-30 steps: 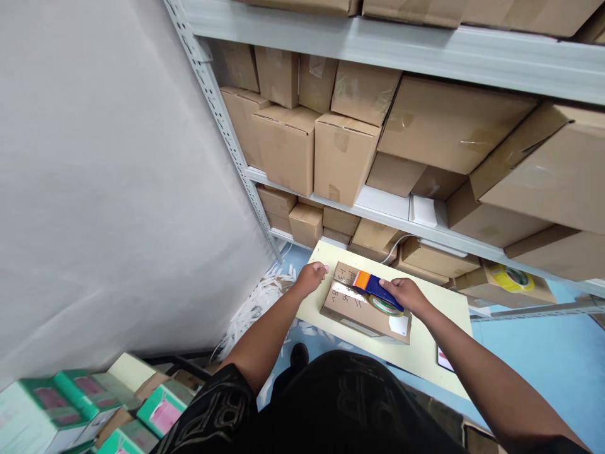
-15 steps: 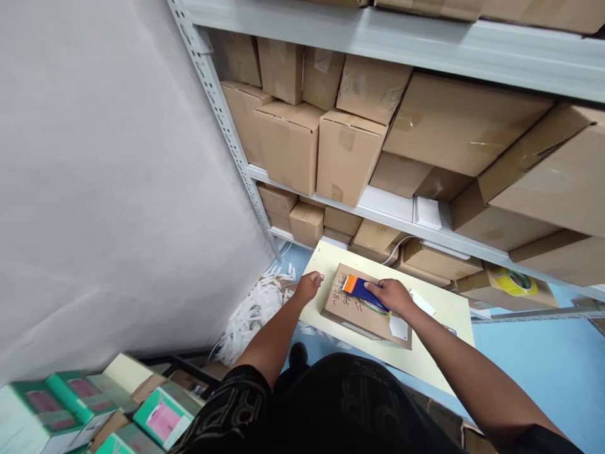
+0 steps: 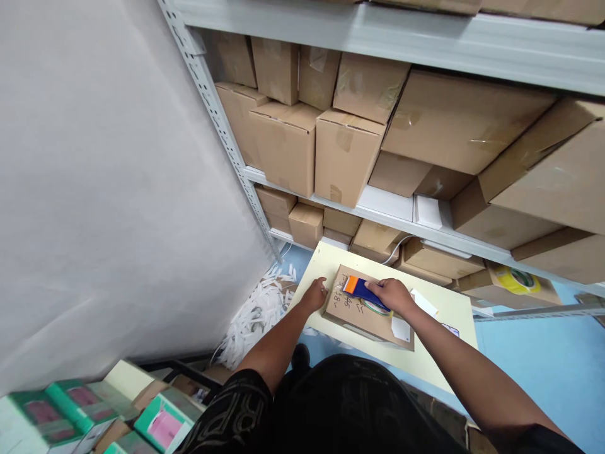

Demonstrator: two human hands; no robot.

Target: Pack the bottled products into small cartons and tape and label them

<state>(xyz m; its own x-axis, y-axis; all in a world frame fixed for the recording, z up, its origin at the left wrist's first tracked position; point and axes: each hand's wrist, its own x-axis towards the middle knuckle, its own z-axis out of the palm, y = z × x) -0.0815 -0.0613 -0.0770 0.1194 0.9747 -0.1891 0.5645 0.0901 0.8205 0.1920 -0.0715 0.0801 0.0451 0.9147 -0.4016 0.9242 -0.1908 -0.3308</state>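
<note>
Here, the right hand (image 3: 393, 295) grips a tape dispenser (image 3: 363, 291) on the carton (image 3: 366, 325) (left hand (image 3: 314, 295) half-curled, seemingly empty).

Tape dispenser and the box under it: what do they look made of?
The tape dispenser looks like smooth plastic, judging by its even blue and orange colouring, though painted metal is possible. The box looks like matte cardboard, from its plain brown, crisp-edged faces.
</note>
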